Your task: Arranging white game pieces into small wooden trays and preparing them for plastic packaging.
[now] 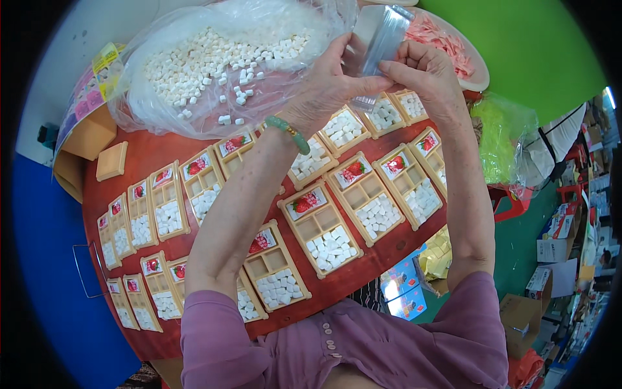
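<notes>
At the far side of the table, both hands are raised around a stack of clear, shiny plastic pieces [387,40], perhaps lids. My left hand [334,74], with a green bead bracelet on its wrist, grips the stack from the left, thumb across its lower end. From the right, my right hand [424,68] pinches the stack's edge between thumb and fingers. Beneath my arms stand rows of tan compartment trays [312,227]. White marshmallow-like cubes [332,248] fill the large section of many trays, and strawberry-printed packets [304,202] lie in small sections. My arms hide some trays.
A big clear bag of white cubes [214,68] lies open at the far left. Pink strips fill a white basin [479,71] at the far right. A closed tan tray stack [112,161] sits left on the red table [389,249]. Cardboard boxes [520,324] stand right.
</notes>
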A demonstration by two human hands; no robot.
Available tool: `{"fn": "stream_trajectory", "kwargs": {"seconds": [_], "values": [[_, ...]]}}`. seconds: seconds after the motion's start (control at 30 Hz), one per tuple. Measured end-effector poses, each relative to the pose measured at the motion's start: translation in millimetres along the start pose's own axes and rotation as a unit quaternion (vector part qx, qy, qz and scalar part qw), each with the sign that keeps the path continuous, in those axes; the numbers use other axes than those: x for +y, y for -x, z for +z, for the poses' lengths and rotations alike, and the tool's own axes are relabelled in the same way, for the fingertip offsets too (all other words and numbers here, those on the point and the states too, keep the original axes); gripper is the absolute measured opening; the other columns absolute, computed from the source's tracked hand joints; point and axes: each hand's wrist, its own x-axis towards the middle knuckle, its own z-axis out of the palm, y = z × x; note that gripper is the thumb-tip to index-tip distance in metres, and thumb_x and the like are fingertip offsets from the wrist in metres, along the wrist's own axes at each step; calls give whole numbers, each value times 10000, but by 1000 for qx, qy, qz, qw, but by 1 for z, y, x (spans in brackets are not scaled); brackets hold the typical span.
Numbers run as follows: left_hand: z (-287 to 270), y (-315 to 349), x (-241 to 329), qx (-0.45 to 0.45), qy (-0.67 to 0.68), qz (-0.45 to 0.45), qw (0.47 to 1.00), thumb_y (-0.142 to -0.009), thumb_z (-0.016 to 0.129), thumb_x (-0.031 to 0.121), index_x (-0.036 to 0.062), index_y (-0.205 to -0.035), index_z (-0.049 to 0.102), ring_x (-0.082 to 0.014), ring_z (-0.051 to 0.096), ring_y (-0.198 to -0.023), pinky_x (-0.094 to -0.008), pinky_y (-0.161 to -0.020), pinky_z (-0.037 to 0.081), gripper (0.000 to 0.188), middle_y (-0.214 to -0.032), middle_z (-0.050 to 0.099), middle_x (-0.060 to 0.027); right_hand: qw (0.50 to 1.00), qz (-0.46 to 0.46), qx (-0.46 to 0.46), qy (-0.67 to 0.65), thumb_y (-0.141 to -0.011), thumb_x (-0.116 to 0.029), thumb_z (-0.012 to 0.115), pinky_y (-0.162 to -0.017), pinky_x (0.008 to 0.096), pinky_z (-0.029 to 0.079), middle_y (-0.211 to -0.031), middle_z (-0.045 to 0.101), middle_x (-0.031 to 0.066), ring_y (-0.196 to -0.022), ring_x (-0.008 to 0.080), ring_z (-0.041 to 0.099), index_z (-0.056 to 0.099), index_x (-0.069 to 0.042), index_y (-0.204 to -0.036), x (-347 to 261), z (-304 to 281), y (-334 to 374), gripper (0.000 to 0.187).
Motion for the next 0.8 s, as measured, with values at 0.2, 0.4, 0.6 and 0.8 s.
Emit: {"fn": "stream_trajectory", "kwargs": {"seconds": [0.2, 0.4, 0.6, 0.8], "values": [[1, 4, -8, 3, -25, 1, 1000, -797, 813, 202, 37, -1256, 489, -138, 567, -1033, -271, -879, 464, 586, -1129, 538, -60, 998, 3, 56, -16, -842, -127, 693, -630, 201, 528, -772, 612, 0, -676, 60, 616, 618, -22, -916, 0, 13, 5, 148], [2, -12, -6, 25, -89, 14, 996, -788, 807, 216, 9, -1229, 502, -147, 608, -967, -307, -863, 510, 575, -1050, 604, -77, 998, 14, 53, 16, -868, -175, 682, -682, 223, 531, -827, 623, 14, -743, 82, 630, 622, -2, -979, 5, -6, -9, 214], [9, -38, 33, -69, -6, -62, 996, -861, 740, 177, -11, -1386, 426, -145, 596, -1011, -265, -838, 507, 640, -1153, 572, -88, 999, -28, 23, -40, -873, -124, 619, -620, 203, 483, -804, 655, 9, -704, 57, 598, 670, 14, -961, -25, -14, -15, 171], [-22, -50, -5, -66, 72, 3, 995, -966, 592, 180, 24, -1206, 592, -103, 602, -993, -279, -836, 486, 286, -1117, 637, -34, 997, -7, 59, -45, -860, -154, 658, -613, 215, 466, -793, 647, 24, -709, 81, 594, 677, 30, -908, -27, -8, -35, 190]]}}
